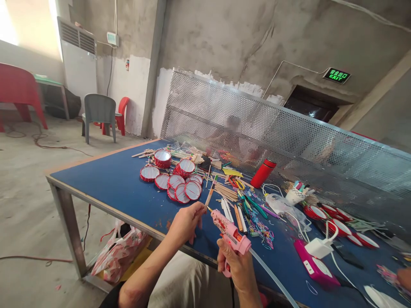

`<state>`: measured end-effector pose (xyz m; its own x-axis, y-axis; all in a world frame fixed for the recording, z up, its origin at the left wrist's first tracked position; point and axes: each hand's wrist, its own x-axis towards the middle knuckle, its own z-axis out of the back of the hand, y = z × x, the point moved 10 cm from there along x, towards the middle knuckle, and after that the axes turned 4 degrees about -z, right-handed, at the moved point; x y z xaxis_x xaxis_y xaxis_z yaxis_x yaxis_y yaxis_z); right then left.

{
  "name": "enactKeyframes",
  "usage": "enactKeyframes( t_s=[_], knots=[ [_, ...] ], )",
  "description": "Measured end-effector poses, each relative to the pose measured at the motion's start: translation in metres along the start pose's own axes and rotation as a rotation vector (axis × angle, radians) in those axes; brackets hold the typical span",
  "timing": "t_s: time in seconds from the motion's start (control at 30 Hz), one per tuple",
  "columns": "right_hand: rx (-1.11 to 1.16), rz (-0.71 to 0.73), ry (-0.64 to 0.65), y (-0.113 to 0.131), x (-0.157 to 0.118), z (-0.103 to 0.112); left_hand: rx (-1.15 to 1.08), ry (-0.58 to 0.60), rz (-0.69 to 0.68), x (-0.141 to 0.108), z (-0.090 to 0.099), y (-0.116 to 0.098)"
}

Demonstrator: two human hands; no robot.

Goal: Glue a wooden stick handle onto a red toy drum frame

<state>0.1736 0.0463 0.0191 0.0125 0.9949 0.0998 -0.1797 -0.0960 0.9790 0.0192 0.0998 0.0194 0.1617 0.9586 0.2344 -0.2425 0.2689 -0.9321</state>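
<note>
Pinching a thin tan wooden stick [210,192] between thumb and fingertips, the person's left hand [184,223] holds it tilted up, out over a blue-topped work table with a metal frame [105,184]. The right hand [236,267] is closed around the handle of a pink hot glue gun [229,233], fingers wrapped tight, with a long clear glue stick [272,278] trailing out the back toward the lower right. The gun's metal nozzle sits right by the stick's lower end (can't quite tell from this angle if they're touching).

Just ahead on the table is a loose pile of little red-and-white round drums [178,182], some stacked, next to scattered flat wooden craft sticks [226,192]. Further right there's an upright red insulated bottle [263,173], a tangle of colourful plastic loops [260,231], a magenta box [316,269] with a white plug adapter [319,248] just above it, and more red-and-white discs [334,214]. A perforated metal screen [257,124] runs along the far edge, with a blurry person [233,137] behind it. Someone else's hand [404,278] pokes in at the right edge. A pink floral plastic bag [118,256] sits on the floor by the table leg.
</note>
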Motion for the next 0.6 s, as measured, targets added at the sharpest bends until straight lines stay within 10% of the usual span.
enactKeyframes(
  t_s=[0.6],
  knots=[
    [0.060,0.076,-0.032,0.0001,-0.0035,0.0051,0.099,0.059,0.018,0.0001,-0.0044,0.0009]
  ],
)
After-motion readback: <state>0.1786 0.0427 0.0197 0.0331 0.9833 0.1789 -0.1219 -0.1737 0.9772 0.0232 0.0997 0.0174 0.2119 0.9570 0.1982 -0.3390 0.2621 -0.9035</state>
